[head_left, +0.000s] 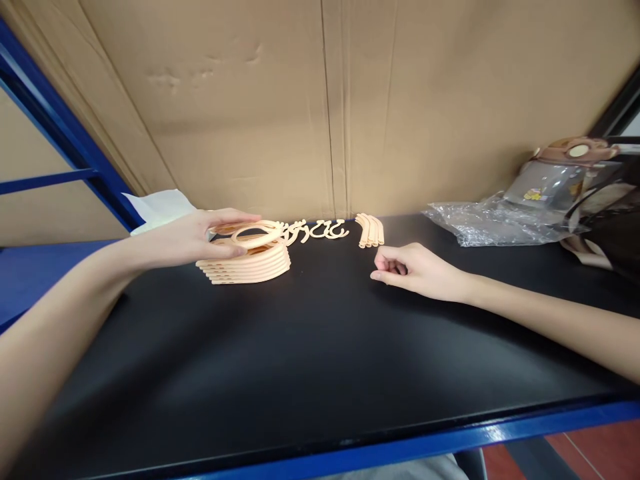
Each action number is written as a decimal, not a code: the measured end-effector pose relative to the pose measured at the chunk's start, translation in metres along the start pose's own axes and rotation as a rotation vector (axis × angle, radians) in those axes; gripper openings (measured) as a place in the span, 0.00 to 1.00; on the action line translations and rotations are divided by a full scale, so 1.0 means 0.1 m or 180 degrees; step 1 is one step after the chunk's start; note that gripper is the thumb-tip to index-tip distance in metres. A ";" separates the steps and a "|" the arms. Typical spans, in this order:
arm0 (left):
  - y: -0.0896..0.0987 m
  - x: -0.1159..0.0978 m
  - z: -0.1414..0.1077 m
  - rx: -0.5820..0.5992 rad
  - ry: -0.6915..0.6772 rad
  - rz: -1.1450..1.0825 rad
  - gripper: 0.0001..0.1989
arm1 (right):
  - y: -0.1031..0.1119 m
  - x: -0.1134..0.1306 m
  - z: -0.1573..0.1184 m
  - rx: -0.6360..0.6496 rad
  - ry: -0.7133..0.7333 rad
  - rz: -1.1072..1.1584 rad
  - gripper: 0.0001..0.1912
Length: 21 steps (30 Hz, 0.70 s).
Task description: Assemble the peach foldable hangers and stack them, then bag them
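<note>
Near the bench's [320, 347] rear edge, the left hand [197, 237] pinched a peach frame [273, 231]; the right hand [420, 270] was half-curled, empty.

one camera, worn on the person's head, is looking forward and down across the flat black tabletop [320, 360], and is facing the tall brown cardboard wall [240, 113]. it is viewing from near: the blue metal front edge [495, 433] is running along the bottom.

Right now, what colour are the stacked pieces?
The stacked pieces are pale peach; the head view shows them best.
</note>
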<state>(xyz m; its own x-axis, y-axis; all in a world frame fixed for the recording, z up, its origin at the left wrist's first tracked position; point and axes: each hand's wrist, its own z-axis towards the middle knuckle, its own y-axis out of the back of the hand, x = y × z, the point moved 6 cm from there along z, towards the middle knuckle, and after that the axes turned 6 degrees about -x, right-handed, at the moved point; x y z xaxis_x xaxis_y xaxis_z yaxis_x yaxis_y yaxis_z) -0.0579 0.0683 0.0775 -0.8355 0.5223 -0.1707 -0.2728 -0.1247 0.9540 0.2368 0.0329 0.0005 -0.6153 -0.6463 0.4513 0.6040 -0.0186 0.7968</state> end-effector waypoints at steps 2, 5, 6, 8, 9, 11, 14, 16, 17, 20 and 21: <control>-0.03 0.00 0.01 -0.0026 -0.0011 0.0011 0.26 | -0.01 0.00 0.00 0.0014 -0.0001 0.0025 0.14; -0.07 -0.02 0.02 0.0004 -0.0028 -0.0018 0.27 | -0.01 0.00 0.00 0.0028 -0.0009 0.0067 0.14; -0.08 -0.03 0.02 0.0027 -0.0030 -0.0034 0.27 | -0.01 0.00 0.00 0.0027 -0.0011 0.0073 0.14; -0.09 -0.04 0.02 0.0059 -0.0017 -0.0063 0.28 | -0.01 0.00 0.00 0.0031 -0.0016 0.0079 0.14; -0.09 -0.04 0.02 0.0077 -0.0004 -0.0063 0.28 | -0.01 0.00 0.00 0.0038 -0.0019 0.0080 0.14; -0.09 -0.01 0.02 0.0093 0.0036 -0.0050 0.28 | -0.01 0.00 0.00 0.0056 -0.0022 0.0085 0.14; -0.10 0.07 0.04 0.0205 0.0154 0.0002 0.32 | -0.02 0.00 0.00 0.0060 -0.0020 0.0088 0.13; -0.11 0.13 0.06 0.0313 0.0256 0.0057 0.34 | -0.03 -0.01 0.00 0.0061 -0.0019 0.0087 0.13; -0.12 0.15 0.06 0.0361 0.0301 0.0086 0.35 | -0.03 -0.01 0.00 0.0070 -0.0013 0.0087 0.13; -0.12 0.17 0.07 0.0423 0.0393 0.0116 0.35 | -0.04 0.00 0.00 0.0111 0.0010 0.0079 0.13; -0.12 0.17 0.06 0.0434 0.0420 0.0118 0.36 | -0.04 0.00 0.00 0.0121 0.0016 0.0074 0.12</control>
<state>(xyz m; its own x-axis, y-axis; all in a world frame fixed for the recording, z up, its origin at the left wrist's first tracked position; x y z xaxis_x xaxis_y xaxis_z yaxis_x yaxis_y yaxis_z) -0.0655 0.0838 0.0646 -0.9015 0.4032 -0.1572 -0.1811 -0.0214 0.9832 0.2339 0.0328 -0.0026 -0.5987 -0.6500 0.4680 0.5984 0.0255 0.8008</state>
